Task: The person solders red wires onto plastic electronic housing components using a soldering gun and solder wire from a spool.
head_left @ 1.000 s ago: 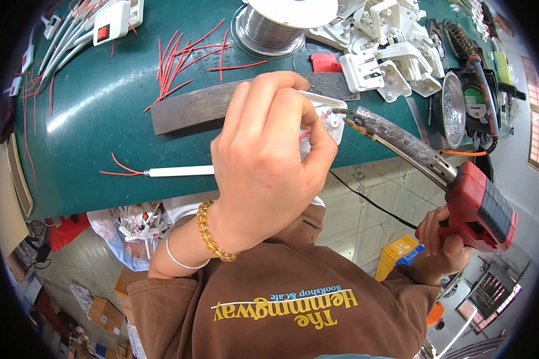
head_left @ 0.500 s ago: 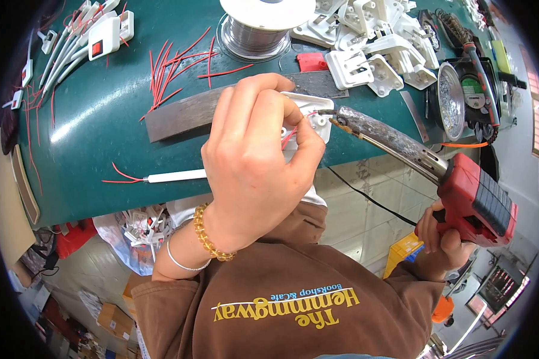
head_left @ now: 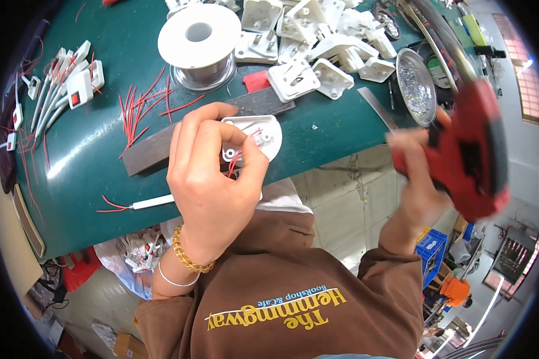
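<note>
My left hand [head_left: 206, 173] is closed, thumb and index finger pinched at a red wire [head_left: 232, 163] that runs into a white plug housing [head_left: 273, 133]. This housing rests open side up against a dark flat bar [head_left: 153, 152] near the bench edge. White cable [head_left: 153, 202] with split red ends lies left of the hand; the hand hides where it leads. My right hand [head_left: 416, 173], smeared by motion, is wrapped round the handle of a red and black soldering gun [head_left: 476, 149]. The gun is raised at the right, its barrel over the wire-filled metal dish, away from the housing.
A solder wire spool [head_left: 200, 42] stands behind the bar, beside loose red wires [head_left: 141, 105]. White plug shells [head_left: 293, 78] pile up at the back. At the right are a metal dish [head_left: 416, 87] and a steel strip [head_left: 377, 107]. Switch cables [head_left: 60, 90] lie far left.
My right hand has pulled the soldering gun away from the housing, up and to the right. The left hand stays at the housing; the whole view has shifted.
</note>
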The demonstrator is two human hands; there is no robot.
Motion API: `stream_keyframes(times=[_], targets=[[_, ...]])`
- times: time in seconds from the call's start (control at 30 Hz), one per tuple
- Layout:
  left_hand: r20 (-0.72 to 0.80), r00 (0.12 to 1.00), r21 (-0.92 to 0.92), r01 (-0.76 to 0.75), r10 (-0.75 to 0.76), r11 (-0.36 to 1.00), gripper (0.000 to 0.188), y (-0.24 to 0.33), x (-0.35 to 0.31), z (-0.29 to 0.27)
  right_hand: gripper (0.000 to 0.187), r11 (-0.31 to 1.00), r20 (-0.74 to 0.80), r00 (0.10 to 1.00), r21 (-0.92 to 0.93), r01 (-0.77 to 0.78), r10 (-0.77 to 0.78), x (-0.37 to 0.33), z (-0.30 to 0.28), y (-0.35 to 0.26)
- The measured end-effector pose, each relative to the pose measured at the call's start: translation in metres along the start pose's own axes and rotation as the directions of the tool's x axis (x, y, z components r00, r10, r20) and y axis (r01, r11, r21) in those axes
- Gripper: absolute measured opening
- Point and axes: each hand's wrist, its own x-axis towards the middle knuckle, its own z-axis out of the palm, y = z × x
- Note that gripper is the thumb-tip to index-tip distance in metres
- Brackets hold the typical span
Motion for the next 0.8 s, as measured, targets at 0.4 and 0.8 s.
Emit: stream_keyframes(times=[0.4, 0.8], targets=[[-0.043, 0.998, -0.044, -0.037, 0.035, 0.998, 0.014, 0.002, -0.002, 0.005, 0.044, 0.883, 0.076, 0.919, -0.255, 0.393, -0.387, -0.004, 0.046, 0.039], [0.060, 0.998, -0.100, 0.019, -0.013, 0.995, 0.014, 0.000, 0.002, -0.007, 0.043, 0.832, 0.147, 0.871, -0.258, 0.491, -0.469, -0.021, 0.039, 0.036]])
